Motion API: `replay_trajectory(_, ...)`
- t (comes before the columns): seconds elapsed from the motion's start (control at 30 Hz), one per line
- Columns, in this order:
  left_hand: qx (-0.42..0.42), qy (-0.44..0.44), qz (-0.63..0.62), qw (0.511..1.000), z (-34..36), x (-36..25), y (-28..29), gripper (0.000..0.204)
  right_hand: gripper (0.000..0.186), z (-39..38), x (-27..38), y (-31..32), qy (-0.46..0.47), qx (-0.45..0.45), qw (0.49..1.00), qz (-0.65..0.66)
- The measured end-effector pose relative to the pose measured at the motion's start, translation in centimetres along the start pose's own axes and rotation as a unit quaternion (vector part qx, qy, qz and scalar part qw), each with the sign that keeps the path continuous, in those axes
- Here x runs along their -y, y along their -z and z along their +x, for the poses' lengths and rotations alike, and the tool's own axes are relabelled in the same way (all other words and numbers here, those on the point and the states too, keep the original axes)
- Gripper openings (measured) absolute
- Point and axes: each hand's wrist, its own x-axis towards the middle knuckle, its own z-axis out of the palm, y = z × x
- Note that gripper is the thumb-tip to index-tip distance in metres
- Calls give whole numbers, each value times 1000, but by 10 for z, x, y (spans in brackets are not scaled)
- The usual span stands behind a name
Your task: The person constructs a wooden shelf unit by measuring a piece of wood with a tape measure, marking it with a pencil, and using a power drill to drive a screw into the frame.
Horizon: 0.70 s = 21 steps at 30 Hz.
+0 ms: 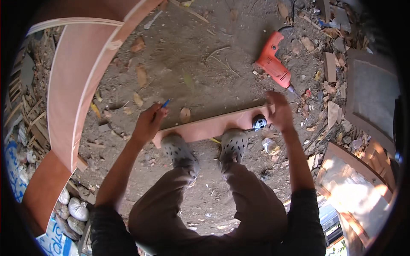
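A long, narrow reddish-brown wooden board [205, 126] lies across the ground in front of my feet, its near edge against the toes of my grey clogs. Over its left end is my left hand [150, 121], fingers closed around a slim pen whose blue end [165, 103] sticks out. My right hand [280, 113] is at the board's right end, smeared by motion, so its grip is unclear. A round silver-and-black tape measure [259, 122] sits on the board just left of that hand.
Beyond my right hand an orange power drill [274, 64] lies on the dirt, bit toward me, with a black cord. A large curved plywood piece [74, 77] stands at left above white sacks [78, 209]. Framed panels [369, 94] and wood scraps line the right side.
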Motion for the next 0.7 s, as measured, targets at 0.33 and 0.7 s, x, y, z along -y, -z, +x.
replay_trajectory(0.33, 222, -177, 292, 914, 32, 15, -126, 66, 56, -84, -3, -45, 140, 78, 986, -41)
replay_trajectory(0.7, 31, -276, 369, 887, 5, 60, -202, 78, 57, -104, 3, -73, 93, -133, 984, 79)
